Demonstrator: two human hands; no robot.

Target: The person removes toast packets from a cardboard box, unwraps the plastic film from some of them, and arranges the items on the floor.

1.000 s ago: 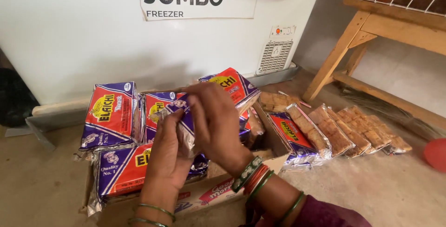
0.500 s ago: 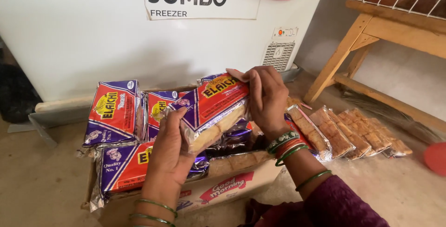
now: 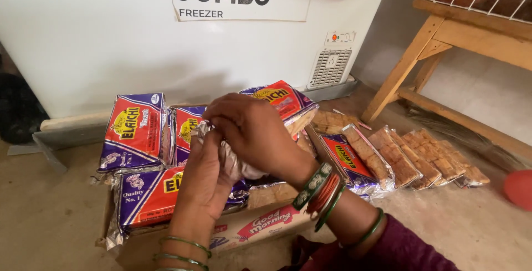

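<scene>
Biscuit packet [image 3: 282, 102]: left hand [image 3: 208, 177] & right hand [image 3: 255, 132] both pinch its crinkled end over the carton [image 3: 244, 229]. Best to grip w/ fingertips, keep rusks level.

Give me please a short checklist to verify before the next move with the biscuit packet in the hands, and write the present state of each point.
1. Both hands on the packet: left hand and right hand both touch the biscuit packet. Ok.
2. Grip firm: fingers cover the silver wrapper end. Cannot tell.
3. Wrapper intact: hands hide the end. Cannot tell.
4. Packet clear of its neighbours: it rests against the other packets in the cardboard box. Not ok.
5. Loose rows on the floor apart from the hands: ok.
</scene>
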